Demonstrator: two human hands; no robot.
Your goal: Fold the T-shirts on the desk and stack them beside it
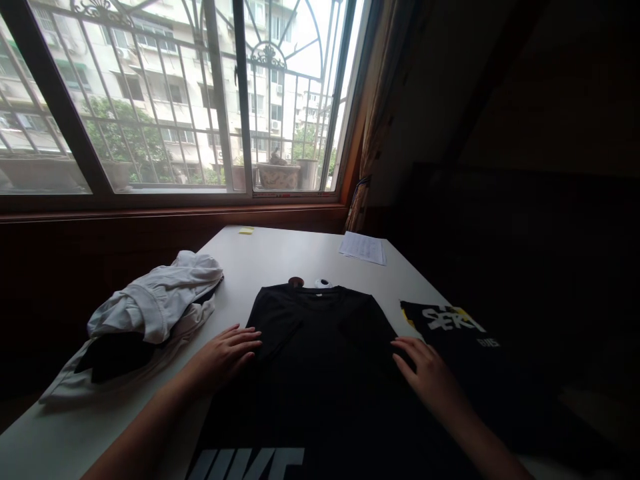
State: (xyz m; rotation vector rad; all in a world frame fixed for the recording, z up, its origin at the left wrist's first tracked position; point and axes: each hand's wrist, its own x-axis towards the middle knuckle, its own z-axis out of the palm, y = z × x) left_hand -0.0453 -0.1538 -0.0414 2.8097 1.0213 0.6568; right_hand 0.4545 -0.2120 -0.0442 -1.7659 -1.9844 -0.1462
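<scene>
A black T-shirt (320, 373) lies spread out on the white table (295, 250), its collar toward the window and pale lettering near my body. Its sleeves appear turned in over the front. My left hand (227, 353) rests at the shirt's left edge below the shoulder, fingers stretched out. On the opposite edge, my right hand (423, 360) touches the cloth with its fingers extended and slightly apart. Neither hand grips anything.
White and black clothes (155, 307) are heaped at the left. Dark printed clothing (450, 327) lies at the right. Papers (364, 248), a yellow note (246, 231), a brown round object (296, 282) and a white round object (323, 283) are beyond the collar.
</scene>
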